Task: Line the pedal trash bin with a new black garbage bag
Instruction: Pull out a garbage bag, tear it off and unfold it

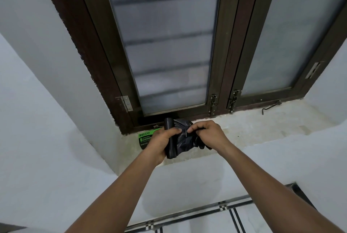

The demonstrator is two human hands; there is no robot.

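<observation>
while both arms reach over the window sill [253,129], left hand [161,142] is closed around a roll of black garbage bags [170,150]; right hand [208,133] pinches the loose crumpled bag [183,139] pulled from it; green packet [145,138] lies on sill just behind left hand, below window [169,54]

We record one pale, speckled stone window sill [249,127] below the dark brown window frame. On it we list a green-and-black garbage-bag packet [145,138] lying flat at the left end, and a small dark bent metal hook [270,108] near the right, well apart.
</observation>
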